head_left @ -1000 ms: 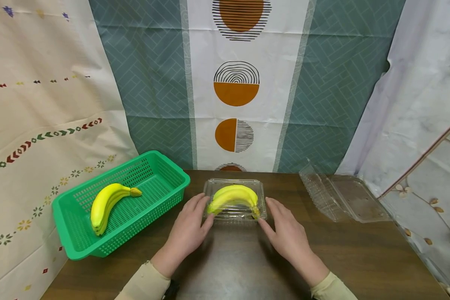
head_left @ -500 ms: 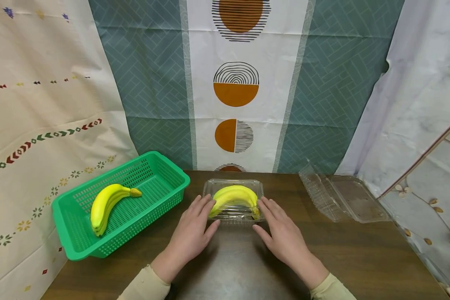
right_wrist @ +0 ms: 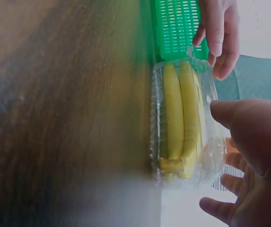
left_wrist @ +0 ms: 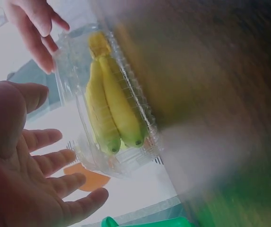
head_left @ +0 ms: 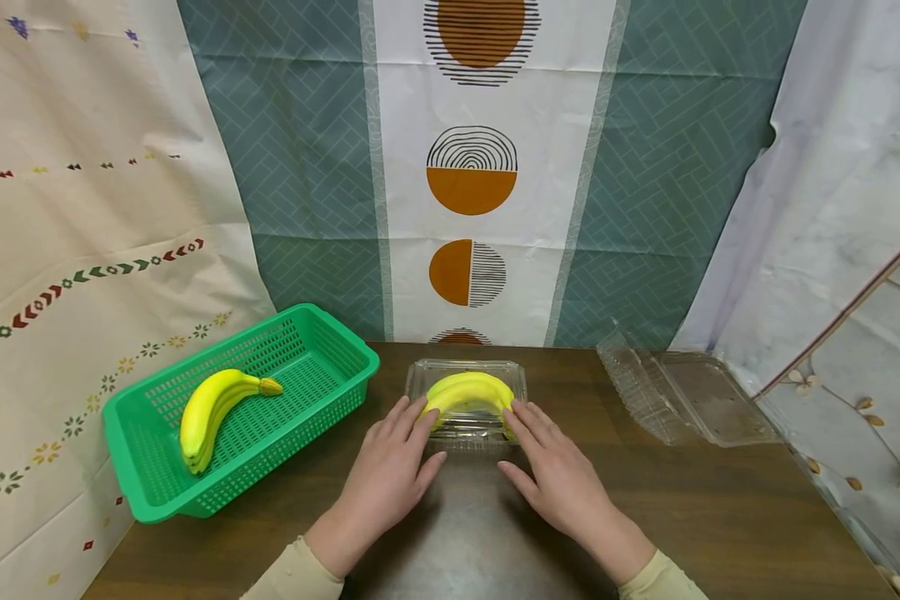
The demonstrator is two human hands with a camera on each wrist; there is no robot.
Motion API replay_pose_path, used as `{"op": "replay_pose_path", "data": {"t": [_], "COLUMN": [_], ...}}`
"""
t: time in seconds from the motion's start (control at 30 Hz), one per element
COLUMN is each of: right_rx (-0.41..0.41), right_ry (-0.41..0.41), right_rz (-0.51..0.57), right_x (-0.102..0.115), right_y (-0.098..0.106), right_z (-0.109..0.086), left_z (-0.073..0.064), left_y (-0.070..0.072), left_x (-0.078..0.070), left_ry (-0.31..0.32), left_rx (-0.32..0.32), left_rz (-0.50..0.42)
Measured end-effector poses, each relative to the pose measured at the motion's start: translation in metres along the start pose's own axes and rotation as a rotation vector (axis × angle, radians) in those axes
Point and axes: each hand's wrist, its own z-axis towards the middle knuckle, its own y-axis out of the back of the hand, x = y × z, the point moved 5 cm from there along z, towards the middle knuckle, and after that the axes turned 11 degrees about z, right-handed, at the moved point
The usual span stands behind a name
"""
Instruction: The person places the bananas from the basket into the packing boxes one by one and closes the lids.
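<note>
The left hand (head_left: 390, 468) and right hand (head_left: 564, 468), grip spread, are beside the clear box (head_left: 468, 437) near the far edge of the desk (head_left: 468, 533), where pushing forward could slide it into the curtain (head_left: 472, 225).

Curtained-off tabletop booth, kind of building unclear: dark-brown wooden table (head_left: 480, 533), teal-and-white geometric-print curtain (head_left: 547, 200) at twelve o'clock, cream motif-printed cloth (head_left: 82, 217) at ten, white marbled floral sheet (head_left: 855, 167) at two.

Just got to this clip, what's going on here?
A person's left hand and right hand, fingers extended, are at either side of a clear box with bananas inside; neither grips it. Its lid looks closed. Another bunch lies in the green basket at left, and an open clear container sits at right.
</note>
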Motion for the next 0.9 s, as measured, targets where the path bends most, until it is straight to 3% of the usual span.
{"op": "replay_pose_path", "data": {"t": [0.9], "right_rx": [0.047], "right_ry": [-0.005], "right_rz": [0.002], "right_x": [0.0012], "right_y": [-0.0057], "right_z": [0.0007], "left_z": [-0.0020], "left_y": [-0.0028], "left_x": [-0.0070], "left_ry": [-0.032], "left_rx": [0.026], "left_rz": [0.101]}}
